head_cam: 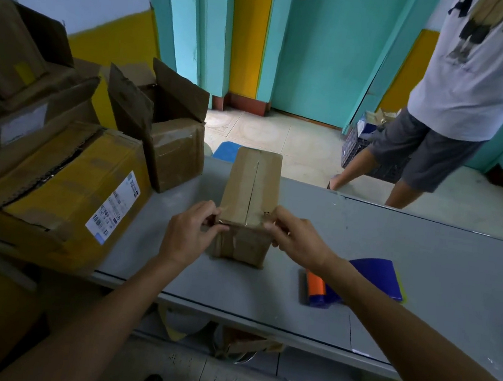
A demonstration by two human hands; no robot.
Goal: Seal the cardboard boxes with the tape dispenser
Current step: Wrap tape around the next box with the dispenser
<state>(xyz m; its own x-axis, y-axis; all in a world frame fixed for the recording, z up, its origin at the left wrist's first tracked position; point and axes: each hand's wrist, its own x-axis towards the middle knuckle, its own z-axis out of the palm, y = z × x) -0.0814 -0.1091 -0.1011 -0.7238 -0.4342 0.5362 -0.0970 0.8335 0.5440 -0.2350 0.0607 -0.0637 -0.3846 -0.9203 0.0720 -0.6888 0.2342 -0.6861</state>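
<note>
Right now, both hands grip the near end of a small cardboard box on the grey table. Fingers of the left hand pinch its left corner, and fingers of the right hand pinch its right corner. Its top flaps are shut, so nothing inside shows. An orange and blue tape dispenser lies on the table, near the right arm. To the left, an open box has its flaps up; I cannot tell what it holds. A big box with a label lies beside it.
</note>
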